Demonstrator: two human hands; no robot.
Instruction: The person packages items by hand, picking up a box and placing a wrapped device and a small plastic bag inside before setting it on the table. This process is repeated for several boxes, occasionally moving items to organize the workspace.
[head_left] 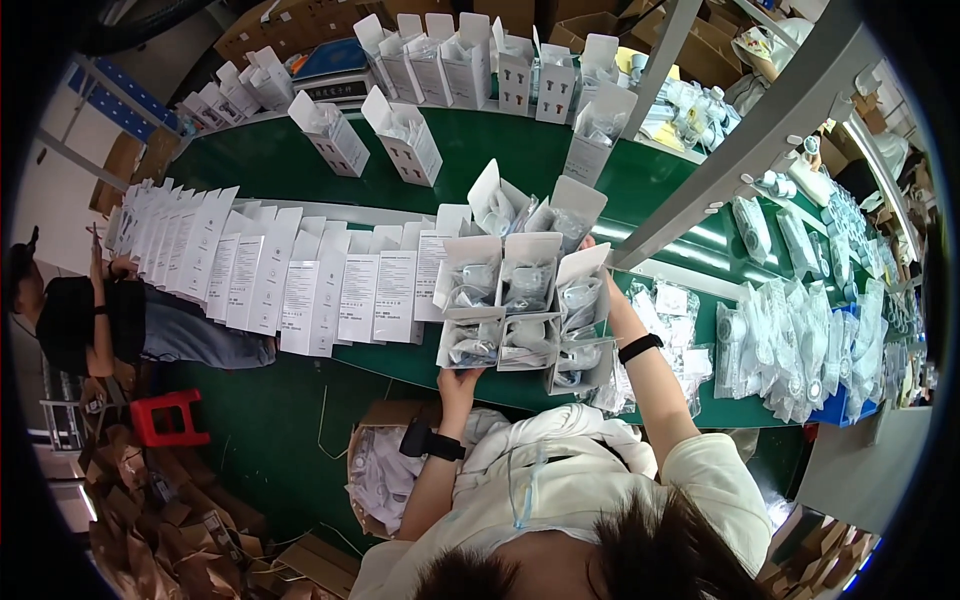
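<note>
A tight cluster of open white cartons (501, 314) stands at the table's near edge in front of me. Bagged pale plastic parts (528, 283) fill them, and their flaps stick up. My left hand (459, 388) grips the cluster at its near left corner, fingers partly hidden beneath. On the far right side, my right hand (612, 277) presses against the cartons, most of its fingers out of sight behind them. Two more open filled cartons (497, 207) touch the cluster's far side. Left of it runs a long row of upright white cartons (378, 290) with printed sides.
Single open cartons (403, 140) stand on the green table (455, 172). A grey metal post (745, 140) slants across the right. Bagged parts (790, 345) pile up there beside flat clear packets (675, 315). A filled cardboard box (385, 475) sits below; another person (90, 310) is at left.
</note>
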